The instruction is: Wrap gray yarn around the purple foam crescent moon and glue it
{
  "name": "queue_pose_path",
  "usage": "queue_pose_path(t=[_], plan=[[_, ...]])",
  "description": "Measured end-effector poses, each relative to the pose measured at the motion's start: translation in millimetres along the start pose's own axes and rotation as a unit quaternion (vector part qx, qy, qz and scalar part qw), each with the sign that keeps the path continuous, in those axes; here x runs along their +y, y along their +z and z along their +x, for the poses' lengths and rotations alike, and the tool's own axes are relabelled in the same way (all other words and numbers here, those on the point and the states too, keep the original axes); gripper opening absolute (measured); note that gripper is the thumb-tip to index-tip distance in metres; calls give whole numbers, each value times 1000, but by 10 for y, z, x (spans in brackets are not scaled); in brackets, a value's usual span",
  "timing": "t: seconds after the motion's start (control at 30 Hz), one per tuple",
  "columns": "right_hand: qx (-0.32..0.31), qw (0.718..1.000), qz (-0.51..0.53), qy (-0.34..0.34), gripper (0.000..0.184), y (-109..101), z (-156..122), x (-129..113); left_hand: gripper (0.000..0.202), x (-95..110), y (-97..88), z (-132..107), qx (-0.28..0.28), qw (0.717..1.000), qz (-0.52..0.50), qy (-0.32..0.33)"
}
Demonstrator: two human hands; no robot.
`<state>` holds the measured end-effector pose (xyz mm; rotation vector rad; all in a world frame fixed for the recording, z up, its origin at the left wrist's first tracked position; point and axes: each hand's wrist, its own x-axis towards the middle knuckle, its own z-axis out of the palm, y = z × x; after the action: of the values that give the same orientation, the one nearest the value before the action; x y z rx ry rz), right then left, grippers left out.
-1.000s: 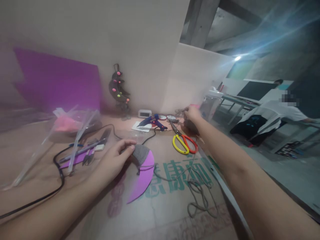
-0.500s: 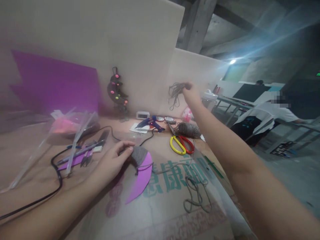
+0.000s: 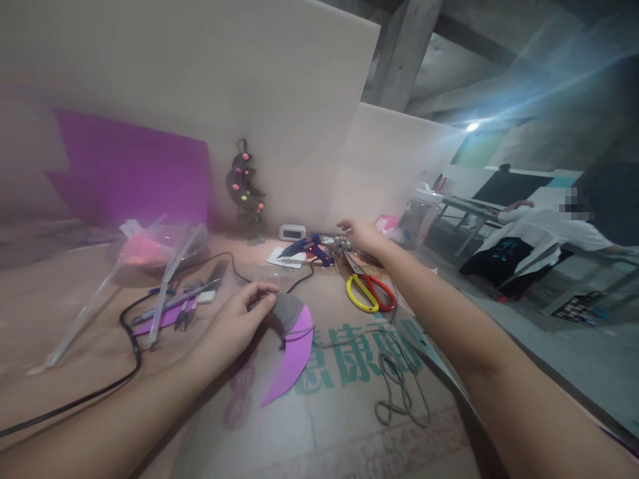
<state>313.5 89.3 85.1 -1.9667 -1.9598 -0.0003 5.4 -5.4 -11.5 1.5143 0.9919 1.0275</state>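
Left hand (image 3: 252, 307) clamped on purple crescent (image 3: 295, 349); right hand (image 3: 359, 234) apart

Left hand: thumb and fingers closed on the crescent's grey-wrapped far end. Crescent: on the worktop (image 3: 279, 436), immediately right of that hand, the nearer one; long axis running toward the person, bulge facing right. Right hand: beyond the crescent, rightward, fingers spread, no grip seen. Scissors (image 3: 370, 287): nearer the person than this hand. Loose yarn (image 3: 398, 380): further right, slack.

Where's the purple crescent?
In the head view, the crescent lies below centre, slightly left, its wrapped end in the left hand, the scissors beyond it to the right.
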Motion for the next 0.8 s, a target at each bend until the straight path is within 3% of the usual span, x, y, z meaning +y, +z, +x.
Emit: queue_pose_path(t=[0.17, 0.4, 0.57, 0.8], plan=[[2, 999, 27, -30, 32, -10, -303, -227, 32, -41, -3, 13, -6, 1000, 10, 8], [-48, 995, 23, -79, 42, 407, -434, -393, 32, 20, 2, -9, -7, 1000, 18, 11], [-22, 997, 16, -66, 38, 621, -385, -416, 34, 25, -8, -4, -9, 1000, 10, 7], [14, 998, 26, -58, 34, 534, -534, -432, 35, 4, -10, -5, -9, 1000, 9, 7]])
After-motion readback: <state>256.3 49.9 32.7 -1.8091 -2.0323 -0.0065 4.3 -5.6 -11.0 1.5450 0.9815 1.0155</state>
